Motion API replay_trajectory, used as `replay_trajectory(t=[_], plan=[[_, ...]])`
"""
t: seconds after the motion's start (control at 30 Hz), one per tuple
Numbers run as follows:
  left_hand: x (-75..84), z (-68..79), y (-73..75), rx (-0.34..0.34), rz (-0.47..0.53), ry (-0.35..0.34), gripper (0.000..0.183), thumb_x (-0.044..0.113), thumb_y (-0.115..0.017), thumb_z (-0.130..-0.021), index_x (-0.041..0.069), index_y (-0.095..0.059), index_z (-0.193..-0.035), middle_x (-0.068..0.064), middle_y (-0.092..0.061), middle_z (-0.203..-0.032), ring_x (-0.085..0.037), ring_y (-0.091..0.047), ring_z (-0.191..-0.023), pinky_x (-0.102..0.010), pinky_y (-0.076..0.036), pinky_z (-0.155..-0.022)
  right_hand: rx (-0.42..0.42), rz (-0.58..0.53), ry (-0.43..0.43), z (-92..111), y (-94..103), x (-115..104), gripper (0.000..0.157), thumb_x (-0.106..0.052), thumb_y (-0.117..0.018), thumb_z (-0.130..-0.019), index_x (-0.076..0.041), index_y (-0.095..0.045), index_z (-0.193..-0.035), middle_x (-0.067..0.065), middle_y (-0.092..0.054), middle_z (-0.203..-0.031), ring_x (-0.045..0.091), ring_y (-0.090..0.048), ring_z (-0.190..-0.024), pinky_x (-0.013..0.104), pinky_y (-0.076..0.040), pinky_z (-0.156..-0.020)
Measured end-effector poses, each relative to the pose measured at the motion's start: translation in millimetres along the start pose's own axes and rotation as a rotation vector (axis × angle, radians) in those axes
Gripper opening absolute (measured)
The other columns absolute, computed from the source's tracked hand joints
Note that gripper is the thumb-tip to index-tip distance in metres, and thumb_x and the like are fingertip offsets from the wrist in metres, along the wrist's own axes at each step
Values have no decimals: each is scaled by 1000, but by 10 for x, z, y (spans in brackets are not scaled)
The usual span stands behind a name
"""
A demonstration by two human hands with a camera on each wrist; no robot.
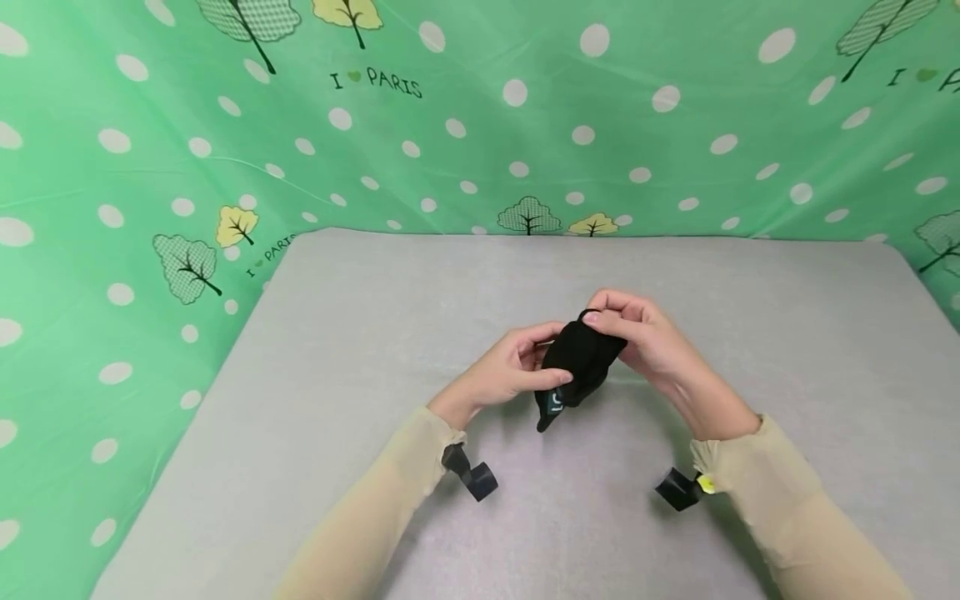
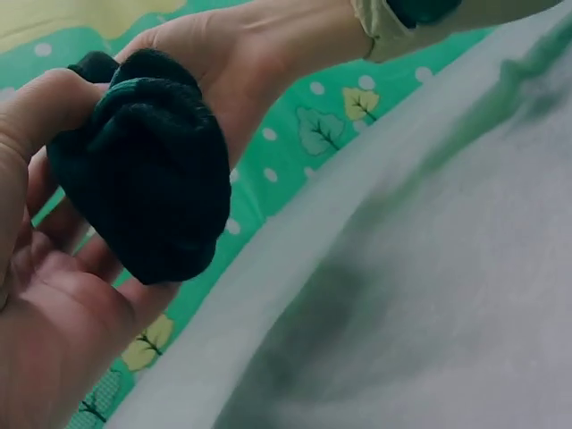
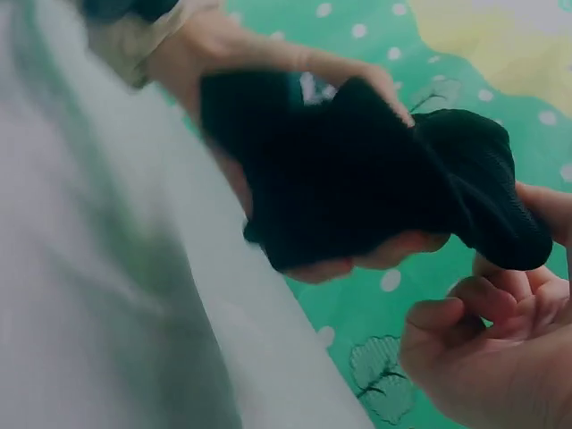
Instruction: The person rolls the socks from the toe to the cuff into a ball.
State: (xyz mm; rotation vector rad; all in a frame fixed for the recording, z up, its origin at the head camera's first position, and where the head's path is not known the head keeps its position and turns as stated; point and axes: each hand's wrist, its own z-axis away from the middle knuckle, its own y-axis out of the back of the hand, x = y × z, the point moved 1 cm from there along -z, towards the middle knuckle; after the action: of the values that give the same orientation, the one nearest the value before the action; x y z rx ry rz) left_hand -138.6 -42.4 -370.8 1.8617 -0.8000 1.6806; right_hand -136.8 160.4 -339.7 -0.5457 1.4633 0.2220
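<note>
Above the table's middle, both hands hold a black knit bundle (image 1: 581, 354) that looks like folded socks, with a small pale logo near its lower tip. My left hand (image 1: 510, 367) grips its left side, thumb in front and fingers behind. At the upper right end, my right hand (image 1: 660, 342) pinches the fabric edge between thumb and fingers. Rounded folds of the black socks (image 2: 152, 179) face the left wrist view. In the right wrist view, the socks (image 3: 349, 170) stretch between the hands, and their dark folds are hard to make out.
A grey table (image 1: 360, 308) lies beneath the hands. Green dotted cloth (image 1: 517, 125) with printed trees hangs behind and beside it. Black wrist-worn devices stick out from the left sleeve (image 1: 397, 483) and right sleeve (image 1: 787, 500).
</note>
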Motion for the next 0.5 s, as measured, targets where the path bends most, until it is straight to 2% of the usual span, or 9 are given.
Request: replay_trajectory(t=[0.17,0.3,0.4,0.5], plan=[[74,31,-2,11,-20,-84,41,-13,-65,-86,-13,-56,-126,-25,-56,-124,-13,-58,-106,-25,-54,-90,-200,-170,-91,-22,52,47,25,-13,-49,-103,-18,-64,-84,-7,-67,-79,8,-63,-76,26,-50,-73],[124,51,-15,44,-49,-133,39,-16,-67,-83,-16,-60,-121,-18,-49,-123,-13,-52,-113,-27,-54,-92,-328,-319,-141,-42,71,126,20,-20,-52,-104,-18,-62,-86,-7,-67,-86,10,-64,-86,27,-50,-78],[161,62,-25,90,-86,-147,38,-15,-69,-82,-14,-61,-119,-16,-47,-121,-12,-50,-112,-30,-55,-93,-373,-419,-157,-53,54,153,20,-24,-52,-104,-18,-61,-88,-5,-67,-92,11,-65,-90,28,-51,-81],[199,53,-44,128,-125,-156,36,-12,-71,-83,-10,-64,-119,-18,-52,-122,-12,-53,-113,-34,-55,-96,-363,-489,-166,-50,24,144,22,-26,-50,-105,-17,-62,-89,-4,-66,-94,12,-63,-92,28,-50,-83]])
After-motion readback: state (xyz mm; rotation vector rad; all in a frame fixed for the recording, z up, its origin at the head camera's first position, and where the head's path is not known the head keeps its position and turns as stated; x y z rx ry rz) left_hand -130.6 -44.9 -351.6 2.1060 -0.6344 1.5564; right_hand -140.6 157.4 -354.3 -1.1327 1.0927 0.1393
